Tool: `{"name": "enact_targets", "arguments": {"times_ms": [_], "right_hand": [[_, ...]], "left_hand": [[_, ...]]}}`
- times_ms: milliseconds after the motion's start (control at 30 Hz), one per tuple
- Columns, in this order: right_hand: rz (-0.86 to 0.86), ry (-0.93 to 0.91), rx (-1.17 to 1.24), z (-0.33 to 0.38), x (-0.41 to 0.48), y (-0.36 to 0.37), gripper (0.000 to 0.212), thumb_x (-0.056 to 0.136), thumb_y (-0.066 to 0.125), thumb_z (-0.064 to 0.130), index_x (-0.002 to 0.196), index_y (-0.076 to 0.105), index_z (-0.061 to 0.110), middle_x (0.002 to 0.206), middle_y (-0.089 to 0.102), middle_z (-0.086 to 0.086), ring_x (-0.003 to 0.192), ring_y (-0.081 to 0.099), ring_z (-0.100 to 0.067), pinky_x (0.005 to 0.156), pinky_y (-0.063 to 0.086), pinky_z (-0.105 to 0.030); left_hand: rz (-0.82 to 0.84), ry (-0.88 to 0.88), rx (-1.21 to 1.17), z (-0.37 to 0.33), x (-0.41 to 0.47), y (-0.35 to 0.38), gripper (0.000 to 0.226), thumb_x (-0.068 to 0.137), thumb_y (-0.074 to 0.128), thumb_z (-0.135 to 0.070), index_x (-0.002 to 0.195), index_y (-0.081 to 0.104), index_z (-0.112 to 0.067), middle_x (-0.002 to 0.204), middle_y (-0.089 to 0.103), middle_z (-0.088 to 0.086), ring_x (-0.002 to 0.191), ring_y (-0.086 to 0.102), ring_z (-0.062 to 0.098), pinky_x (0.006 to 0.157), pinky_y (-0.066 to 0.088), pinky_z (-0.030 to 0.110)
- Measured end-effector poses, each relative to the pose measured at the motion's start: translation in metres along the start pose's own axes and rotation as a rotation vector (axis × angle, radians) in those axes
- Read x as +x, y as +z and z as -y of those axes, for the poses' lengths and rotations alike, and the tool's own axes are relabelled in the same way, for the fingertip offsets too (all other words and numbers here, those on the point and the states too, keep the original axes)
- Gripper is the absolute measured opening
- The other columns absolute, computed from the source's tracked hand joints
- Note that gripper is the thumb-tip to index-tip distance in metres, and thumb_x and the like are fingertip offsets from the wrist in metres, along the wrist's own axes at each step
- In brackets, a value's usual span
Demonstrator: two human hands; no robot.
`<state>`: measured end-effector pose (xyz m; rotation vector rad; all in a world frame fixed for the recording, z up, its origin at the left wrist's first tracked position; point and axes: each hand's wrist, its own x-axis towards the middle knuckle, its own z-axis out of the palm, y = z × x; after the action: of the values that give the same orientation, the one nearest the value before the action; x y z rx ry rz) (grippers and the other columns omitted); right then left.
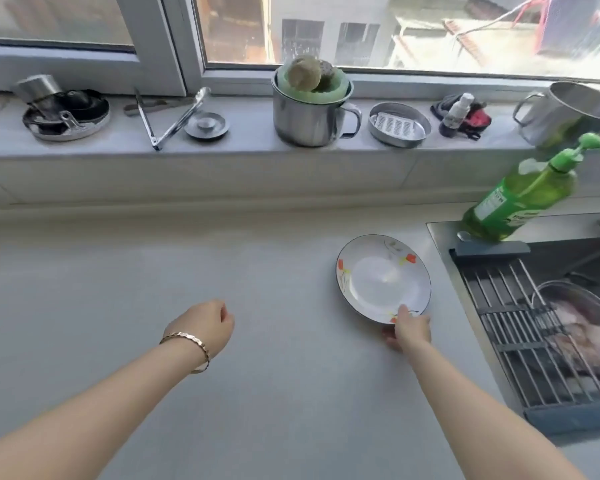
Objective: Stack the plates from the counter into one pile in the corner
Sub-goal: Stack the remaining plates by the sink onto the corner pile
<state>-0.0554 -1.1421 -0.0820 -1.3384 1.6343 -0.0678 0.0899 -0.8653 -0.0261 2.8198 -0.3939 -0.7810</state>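
Note:
A white plate [381, 277] with a dark rim and red flower prints lies on the pale counter [187, 271], just left of the sink. My right hand [407, 332] grips its near edge, thumb on top of the rim and fingers under it. My left hand [205, 329], with a gold bracelet at the wrist, hovers over the middle of the counter with its fingers curled in and nothing in it. No other plate is in view.
A sink [548, 327] with a metal rack and a bowl of food is at the right. A green soap bottle [520, 199] stands at its back corner. The window sill carries a steel mug [309, 112], tongs [167, 116], a steel dish [399, 124] and lids.

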Motion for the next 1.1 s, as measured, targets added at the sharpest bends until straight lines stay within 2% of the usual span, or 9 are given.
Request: {"name": "enact_targets", "arguments": {"times_ms": [100,200,300,400,500,600,833,967,1100], "right_hand": [[-0.050,0.023,0.114,0.003,0.012,0.006,0.044,0.096,0.043,0.027,0.129,0.035,-0.001,0.108,0.053,-0.013,0.112,0.052,-0.036,0.097,0.041,-0.042],[-0.099,0.033,0.204,-0.009,0.024,0.013,0.035,0.089,0.053,0.027,0.116,0.048,0.004,0.120,0.060,-0.017,0.110,0.057,-0.040,0.096,0.047,-0.051],[-0.155,-0.035,0.228,-0.011,0.014,0.014,0.020,0.088,0.056,0.023,0.102,0.052,0.010,0.110,0.062,-0.011,0.102,0.060,-0.036,0.094,0.049,-0.050],[-0.140,-0.182,0.155,-0.007,-0.010,0.011,0.022,0.090,0.053,0.018,0.108,0.055,0.005,0.106,0.060,-0.011,0.100,0.058,-0.031,0.091,0.047,-0.040],[0.002,-0.341,0.091,-0.001,-0.043,0.015,0.012,0.090,0.053,0.016,0.099,0.057,0.009,0.094,0.060,-0.011,0.085,0.061,-0.031,0.065,0.057,-0.034],[0.165,-0.484,-0.031,0.011,-0.088,0.034,0.009,0.091,0.052,0.015,0.083,0.055,0.014,0.077,0.057,-0.007,0.064,0.055,-0.020,0.037,0.047,-0.019],[0.434,-0.692,-0.211,0.017,-0.225,0.141,0.014,0.089,0.052,0.016,0.088,0.060,0.005,0.071,0.058,-0.012,0.050,0.051,-0.022,0.048,0.044,-0.027],[0.537,-0.757,-0.248,0.007,-0.314,0.213,0.012,0.091,0.052,0.012,0.087,0.059,0.003,0.058,0.051,-0.007,0.043,0.047,-0.020,0.033,0.038,-0.017],[0.628,-0.750,-0.213,-0.019,-0.425,0.286,0.009,0.091,0.053,0.010,0.090,0.058,0.003,0.057,0.048,-0.007,0.043,0.046,-0.018,0.029,0.038,-0.015]], "left_hand": [[-0.014,-0.027,0.013,-0.003,0.008,-0.002,0.022,0.092,0.036,-0.026,0.078,0.051,-0.018,0.087,0.067,0.003,0.085,0.064,0.026,0.069,0.046,0.028],[-0.006,-0.040,-0.020,0.001,0.012,-0.003,0.024,0.092,0.037,-0.024,0.084,0.056,-0.012,0.086,0.069,0.006,0.085,0.066,0.028,0.073,0.052,0.032],[-0.002,-0.052,-0.078,0.011,0.010,-0.001,0.025,0.092,0.038,-0.022,0.088,0.058,-0.008,0.085,0.070,0.010,0.085,0.068,0.030,0.076,0.054,0.035],[-0.021,-0.068,-0.104,0.028,0.004,-0.003,0.024,0.091,0.039,-0.021,0.087,0.058,-0.007,0.086,0.070,0.011,0.085,0.068,0.029,0.076,0.053,0.035],[-0.052,-0.100,-0.149,0.055,-0.007,-0.012,0.023,0.090,0.040,-0.019,0.087,0.058,-0.006,0.087,0.070,0.012,0.086,0.068,0.030,0.077,0.052,0.035],[-0.092,-0.136,-0.222,0.094,-0.026,-0.026,0.019,0.090,0.041,-0.017,0.083,0.056,-0.008,0.087,0.070,0.014,0.087,0.067,0.031,0.076,0.050,0.033],[-0.210,-0.287,-0.305,0.242,-0.094,-0.067,0.023,0.089,0.040,-0.018,0.067,0.047,-0.017,0.085,0.070,0.012,0.085,0.069,0.031,0.078,0.053,0.036],[-0.306,-0.341,-0.326,0.337,-0.132,-0.094,0.019,0.087,0.040,-0.020,0.072,0.051,-0.015,0.085,0.069,0.011,0.084,0.068,0.032,0.077,0.052,0.035],[-0.414,-0.398,-0.307,0.443,-0.177,-0.125,0.031,0.089,0.040,-0.019,0.058,0.034,-0.017,0.082,0.063,0.017,0.075,0.057,0.032,0.065,0.041,0.031]]}}
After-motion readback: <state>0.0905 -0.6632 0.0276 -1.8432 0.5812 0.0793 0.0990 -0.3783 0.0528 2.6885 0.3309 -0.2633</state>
